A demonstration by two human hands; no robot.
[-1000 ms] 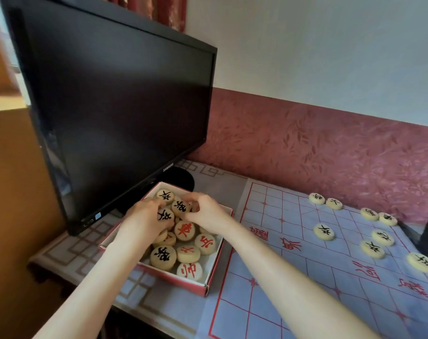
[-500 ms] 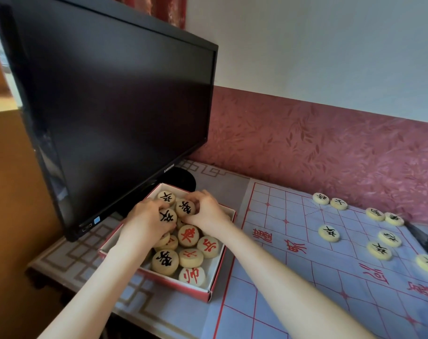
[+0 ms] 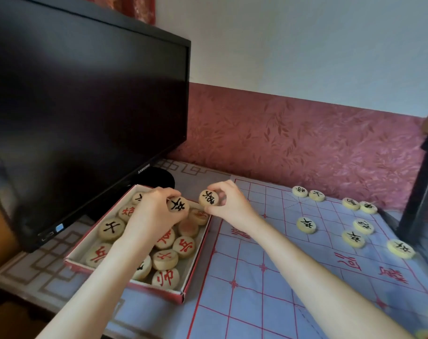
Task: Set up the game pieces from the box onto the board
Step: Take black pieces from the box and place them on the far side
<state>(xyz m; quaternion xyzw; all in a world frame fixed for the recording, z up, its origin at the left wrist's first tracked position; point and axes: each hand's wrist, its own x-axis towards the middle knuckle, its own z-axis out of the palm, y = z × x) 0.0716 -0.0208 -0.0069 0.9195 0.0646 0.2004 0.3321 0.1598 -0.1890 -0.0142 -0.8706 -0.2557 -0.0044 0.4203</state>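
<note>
A shallow red-edged box [image 3: 194, 272] holds several round cream pieces with red or black characters. My left hand [image 3: 149, 216] is over the box, gripping a black-marked piece [image 3: 178, 206] lifted above the others. My right hand [image 3: 229, 204] hovers at the box's far right corner, pinching another black-marked piece [image 3: 208, 198] in its fingertips. The pale blue board [image 3: 281, 277] with red grid lines lies to the right of the box. Several black-marked pieces [image 3: 305, 225] sit on the board's far side.
A large black monitor [image 3: 86, 113] stands behind and left of the box, its round base [image 3: 163, 177] just beyond the box's far edge. A dark upright object [image 3: 423, 192] stands at the board's right edge. A patterned red wall runs behind the table.
Both hands have come up out of the box, each with a black-marked piece. The right hand has shifted rightward toward the board.
</note>
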